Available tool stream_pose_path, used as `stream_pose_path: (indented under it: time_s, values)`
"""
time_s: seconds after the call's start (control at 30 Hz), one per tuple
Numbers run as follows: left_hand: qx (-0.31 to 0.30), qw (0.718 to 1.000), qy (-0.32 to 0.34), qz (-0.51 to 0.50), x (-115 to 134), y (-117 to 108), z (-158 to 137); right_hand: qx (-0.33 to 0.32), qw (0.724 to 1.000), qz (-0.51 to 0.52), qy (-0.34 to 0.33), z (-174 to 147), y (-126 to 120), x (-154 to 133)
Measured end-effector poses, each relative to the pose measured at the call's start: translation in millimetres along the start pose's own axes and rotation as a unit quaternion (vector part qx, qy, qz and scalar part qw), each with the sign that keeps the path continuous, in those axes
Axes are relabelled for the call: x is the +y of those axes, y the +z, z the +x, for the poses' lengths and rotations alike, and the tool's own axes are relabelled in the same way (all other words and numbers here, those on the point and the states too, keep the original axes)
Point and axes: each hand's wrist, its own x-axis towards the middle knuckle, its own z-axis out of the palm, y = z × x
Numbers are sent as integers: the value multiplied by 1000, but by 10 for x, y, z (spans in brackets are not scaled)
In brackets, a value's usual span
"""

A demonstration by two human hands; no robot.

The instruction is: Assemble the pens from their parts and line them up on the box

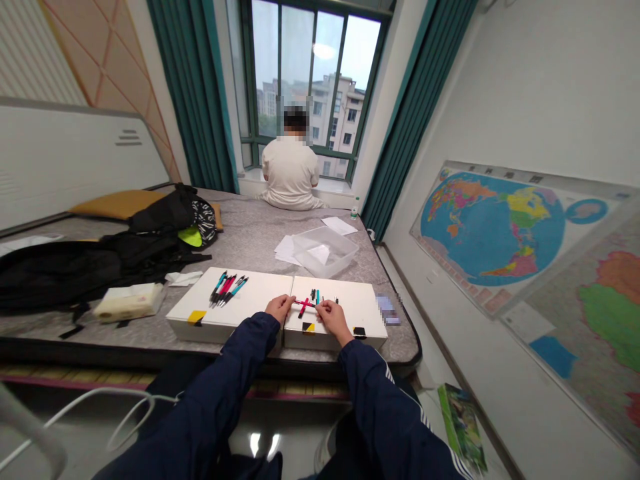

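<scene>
Above the right-hand white box (350, 327), a thin red-and-black pen (300, 303) spans the gap between my fingertips. My left hand (280, 307) is closed in a pinch on its left end. Its right end is pinched by my right hand (332, 317). Just below, a second red pen piece (303, 311) lies on the box, crossing under the held one in my view. Small black and teal pen parts (317, 297) lie behind it, too small to tell apart. On the left-hand white box (265, 293), several teal, red and black pens (229, 288) lie in a bunch.
A clear plastic bin (330, 263) and white papers (286, 251) lie behind the boxes. At left are a tissue pack (129, 301) and black bags (60, 270). A blurred phone-like object (388, 310) sits at right. A person (290, 170) sits by the window, back turned.
</scene>
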Motion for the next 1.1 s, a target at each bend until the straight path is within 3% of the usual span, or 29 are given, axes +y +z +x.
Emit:
stream_pose_path:
  time_s: [0.2, 0.43, 0.67, 0.9, 1.1]
  values:
    - [-33, 997, -6, -75, 25, -15, 2, 3, 1000, 24, -3, -5, -17, -58]
    - [-67, 992, -21, -102, 20, -8, 4, -15, 999, -34, 1, -4, -29, -27]
    - [-40, 995, -16, -90, 27, -14, -4, -19, 1000, 5, -16, 2, -38, -60]
    - [-56, 993, -17, -98, 52, -16, -6, -33, 998, -45, -9, 9, -54, -10]
    - [-46, 994, -15, -93, 13, -2, 7, -18, 999, -18, -27, -14, -44, -77]
